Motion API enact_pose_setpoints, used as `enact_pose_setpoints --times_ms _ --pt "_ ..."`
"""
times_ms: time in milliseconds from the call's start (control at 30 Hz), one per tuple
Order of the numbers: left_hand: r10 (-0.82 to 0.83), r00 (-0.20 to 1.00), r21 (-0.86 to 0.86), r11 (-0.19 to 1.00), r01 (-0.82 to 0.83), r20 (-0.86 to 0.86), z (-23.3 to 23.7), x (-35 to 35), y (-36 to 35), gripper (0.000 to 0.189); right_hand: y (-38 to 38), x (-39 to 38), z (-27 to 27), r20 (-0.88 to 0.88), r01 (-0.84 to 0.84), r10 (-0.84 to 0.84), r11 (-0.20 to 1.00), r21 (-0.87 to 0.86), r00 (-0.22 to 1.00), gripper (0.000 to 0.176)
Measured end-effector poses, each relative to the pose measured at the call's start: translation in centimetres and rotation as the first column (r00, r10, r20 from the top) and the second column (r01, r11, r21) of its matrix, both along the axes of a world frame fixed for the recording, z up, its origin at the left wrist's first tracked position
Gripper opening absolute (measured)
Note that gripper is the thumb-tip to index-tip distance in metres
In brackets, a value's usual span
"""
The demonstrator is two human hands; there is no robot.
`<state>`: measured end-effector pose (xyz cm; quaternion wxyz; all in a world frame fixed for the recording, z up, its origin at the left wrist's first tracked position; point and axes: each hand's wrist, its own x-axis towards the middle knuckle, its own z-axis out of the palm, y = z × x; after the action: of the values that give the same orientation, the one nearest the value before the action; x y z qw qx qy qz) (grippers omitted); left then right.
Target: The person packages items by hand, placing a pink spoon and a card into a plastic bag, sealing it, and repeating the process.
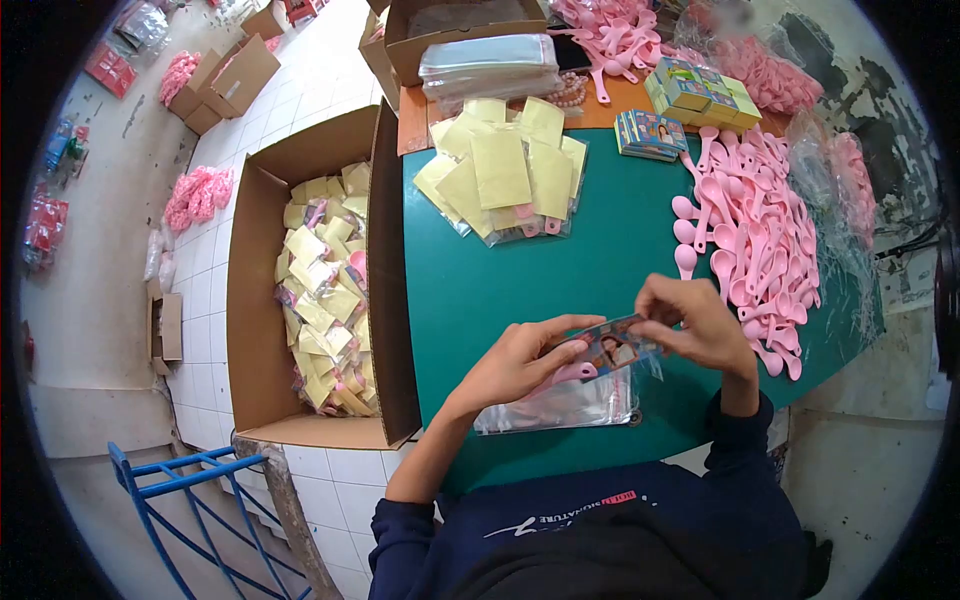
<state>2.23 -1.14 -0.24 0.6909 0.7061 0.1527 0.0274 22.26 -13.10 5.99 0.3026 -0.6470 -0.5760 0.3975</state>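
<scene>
In front of my chest, both hands are at a clear plastic bag with a printed picture card point(612, 350) in it. My left hand point(520, 362) grips the left side, thumb across the front. A pink spoon point(573, 372) shows just below that thumb, partly hidden. At the upper right corner, the fingers of my right hand point(690, 318) are closed on the bag's edge. Below lies a stack of clear plastic bags point(560, 408) on the green table mat point(540, 280). To the right is a large heap of pink spoons point(750, 235).
Filled bags with yellow backing cards point(500, 170) lie fanned out ahead. A cardboard box point(310, 430) full of similar packets stands left of the table. Stacked cards point(650, 135), more clear bags point(490, 65) and a brown carton point(400, 45) line the far edge. A blue metal frame point(165, 490) stands lower left.
</scene>
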Motion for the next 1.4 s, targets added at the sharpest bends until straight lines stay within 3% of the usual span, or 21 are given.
enact_pose_setpoints --times_ms 67,200,300,400,500,533,633,667,800,900,967,1100,1133,1233,1267,1333,1367,1400 --pt "-0.019 1.0 -0.063 0.998 0.019 0.002 0.2 -0.2 0.0 0.04 -0.2 -0.2 0.6 -0.053 0.067 -0.071 0.994 -0.089 0.996 0.018" --pt "-0.055 0.999 -0.006 0.998 0.055 -0.003 1.0 0.1 -0.6 0.051 0.2 -1.0 -1.3 0.095 -0.203 0.205 0.979 -0.03 0.974 0.023" --pt "0.005 1.0 0.12 0.993 -0.003 -0.011 0.6 0.0 -1.4 0.06 0.2 -2.1 -2.3 0.091 -0.074 0.054 0.97 0.231 0.994 0.021" --pt "0.026 0.999 0.217 0.976 -0.017 -0.038 1.0 -0.8 -1.6 0.066 -0.6 -1.0 -2.2 -0.035 -0.177 0.177 0.984 -0.001 0.984 0.017" --pt "-0.072 0.995 0.181 0.98 0.082 -0.063 0.9 -2.9 -0.3 0.072 -1.7 -0.1 -2.9 -0.153 0.037 -0.032 0.999 0.03 0.988 0.017" --pt "-0.062 0.998 0.08 0.995 0.063 -0.013 0.5 -3.4 -0.2 0.076 -2.0 0.0 -3.3 -0.132 0.104 -0.107 0.994 -0.032 0.986 0.02" --pt "0.023 0.997 -0.009 1.0 -0.022 0.076 0.1 -4.2 0.0 0.075 -2.2 -1.0 -4.5 -0.369 0.187 -0.204 0.979 -0.08 0.907 0.022" --pt "0.013 0.998 0.049 0.999 -0.016 0.068 0.4 -4.4 0.2 0.074 -2.4 -1.4 -4.1 -0.312 0.19 -0.195 0.981 -0.047 0.93 0.023" --pt "0.084 0.996 -0.023 0.996 -0.085 -0.017 0.2 -4.6 -0.4 0.074 -3.4 -2.0 -3.9 -0.323 0.189 -0.247 0.962 -0.199 0.914 0.021" --pt "0.075 0.997 0.004 0.997 -0.075 0.015 -0.3 -4.2 -1.1 0.074 -4.2 -2.5 -5.2 -0.234 0.27 -0.283 0.959 -0.087 0.93 0.021" --pt "0.075 0.994 0.058 0.995 -0.079 0.081 -0.7 -4.4 -1.5 0.075 -4.6 -2.5 -6.7 -0.282 0.279 -0.28 0.959 -0.045 0.918 0.024" --pt "0.117 0.993 -0.029 0.993 -0.117 0.008 -1.0 -5.1 -1.2 0.075 -4.5 -3.1 -5.9 -0.412 0.246 -0.214 0.969 0.025 0.886 0.023" --pt "0.113 0.994 -0.103 0.988 -0.112 0.0 -1.4 -5.3 -1.0 0.073 -4.5 -3.1 -4.9 -0.362 0.217 -0.208 0.976 -0.015 0.909 0.022" --pt "0.232 0.972 0.005 0.973 -0.232 0.033 -0.9 -5.5 -1.6 0.074 -4.9 -3.6 -3.8 -0.185 0.294 -0.306 0.952 -0.089 0.934 0.02" --pt "0.302 0.953 0.208 0.931 -0.302 0.03 -0.5 -5.5 -1.9 0.074 -4.8 -3.9 -3.3 -0.112 0.341 -0.34 0.94 -0.009 0.934 0.021" --pt "0.39 0.921 0.184 0.906 -0.381 -0.012 -1.4 -5.8 -3.1 0.072 -4.4 -5.1 -2.7 0.021 0.409 -0.418 0.898 0.163 0.908 0.023" --pt "0.431 0.902 0.174 0.891 -0.419 -0.035 -2.2 -6.1 -3.9 0.071 -4.0 -5.7 -2.7 0.083 0.331 -0.361 0.909 0.254 0.929 0.025" --pt "0.343 0.938 -0.155 0.925 -0.347 -0.051 -2.6 -6.4 -4.7 0.067 -3.6 -6.4 -2.9 0.145 0.247 -0.31 0.908 0.338 0.94 0.027"
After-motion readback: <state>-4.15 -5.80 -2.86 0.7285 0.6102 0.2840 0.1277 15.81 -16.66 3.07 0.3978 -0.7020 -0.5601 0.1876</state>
